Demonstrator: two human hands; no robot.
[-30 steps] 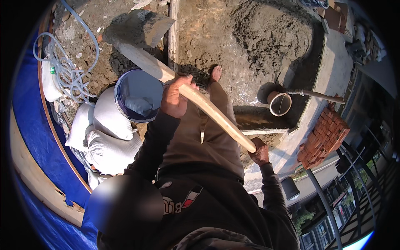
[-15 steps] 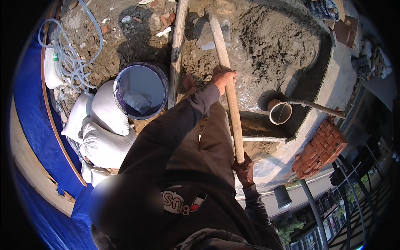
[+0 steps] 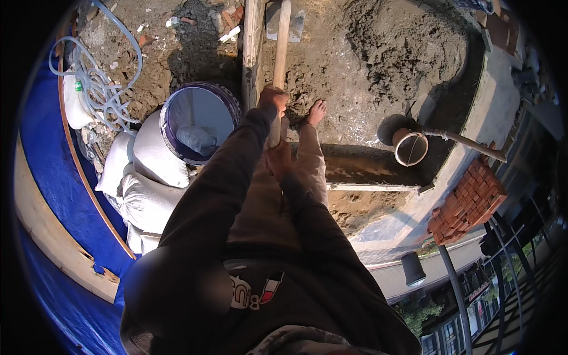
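A hoe with a long pale wooden handle point(image 3: 281, 56) points away from me, and its flat metal blade point(image 3: 293, 25) is at the far end, against the wet grey mortar point(image 3: 408, 53). My left hand point(image 3: 274, 99) is wrapped round the handle at mid-length. Lower down, my right hand point(image 3: 279, 158) grips it close to the near end. The blade lies just right of a wooden board point(image 3: 252, 53). A bare foot point(image 3: 318, 111) stands on the mortar bed, right of the handle.
Left stand a bucket point(image 3: 228, 112) of cloudy water, white sacks point(image 3: 152, 204) and a coiled clear hose point(image 3: 100, 89). Right are a small pail point(image 3: 411, 148), a wooden-handled tool point(image 3: 467, 143) and stacked red bricks point(image 3: 467, 204). A water-filled trench point(image 3: 367, 164) runs in front.
The hoe has swung left and its handle now stands nearer the board. My right hand has come up and left, close below my left hand. A bare foot now shows on the mortar.
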